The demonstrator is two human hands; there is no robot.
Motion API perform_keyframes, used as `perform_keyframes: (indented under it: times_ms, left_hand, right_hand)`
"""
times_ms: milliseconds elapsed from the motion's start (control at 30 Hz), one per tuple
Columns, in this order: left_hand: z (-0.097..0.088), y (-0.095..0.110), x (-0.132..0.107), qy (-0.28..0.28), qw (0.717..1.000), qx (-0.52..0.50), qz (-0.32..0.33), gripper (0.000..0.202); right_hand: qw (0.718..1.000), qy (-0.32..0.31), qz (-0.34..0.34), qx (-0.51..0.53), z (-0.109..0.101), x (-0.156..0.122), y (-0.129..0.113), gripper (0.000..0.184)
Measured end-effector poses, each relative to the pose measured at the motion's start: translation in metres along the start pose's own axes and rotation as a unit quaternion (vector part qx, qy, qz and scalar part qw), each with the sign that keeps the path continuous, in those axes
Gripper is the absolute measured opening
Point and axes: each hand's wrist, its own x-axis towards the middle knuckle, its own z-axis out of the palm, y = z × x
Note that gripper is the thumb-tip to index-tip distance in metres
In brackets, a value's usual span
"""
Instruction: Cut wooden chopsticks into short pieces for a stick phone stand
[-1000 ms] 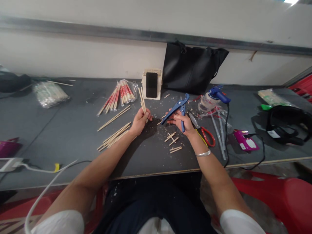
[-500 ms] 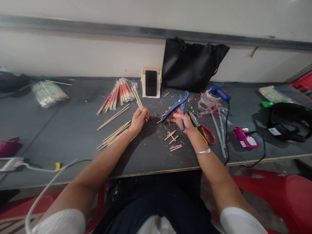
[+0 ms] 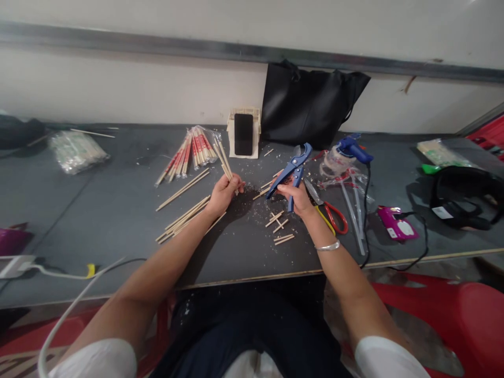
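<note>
My left hand [image 3: 225, 193] is closed around a small bunch of wooden chopsticks [image 3: 223, 158], which point up and away from me. In my right hand [image 3: 300, 197] is a blue pipe cutter [image 3: 292, 170], its jaws pointing away and its handles spread. Cut stick pieces [image 3: 277, 220] lie on the table below the right hand, and a few more sticks lie partly under its fingers. Loose chopsticks [image 3: 183, 218] rest beside my left forearm. Between the hands the tabletop is strewn with small chips.
Wrapped chopsticks [image 3: 188, 152] lie behind my left hand. A phone [image 3: 243, 134] leans on a stand before a black bag [image 3: 311, 105]. Right of my right hand are red-and-yellow-handled scissors [image 3: 334, 216], a blue glue gun [image 3: 354, 148], clear glue sticks [image 3: 353, 212] and a black headset [image 3: 464, 197].
My right hand has turned slightly and the cutter has shifted a little right and upright, uncovering more of the sticks by the fingers. My left hand keeps its chopsticks, almost still.
</note>
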Motion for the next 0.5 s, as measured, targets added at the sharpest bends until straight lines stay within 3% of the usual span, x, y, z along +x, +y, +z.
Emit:
perform_keyframes:
  times_ms: [200,500]
  left_hand:
    - [-0.0011,-0.0006,-0.0015,0.0,1.0,-0.001,0.008,0.026]
    - [-0.0019,-0.0006,-0.0015,-0.045,0.998,-0.005,0.038,0.035]
  right_hand:
    - [0.998,0.044,-0.036,0.021,0.0007,0.002,0.0013,0.052]
    - [0.997,0.067,-0.047,0.016,0.0003,0.0043,0.0036,0.052]
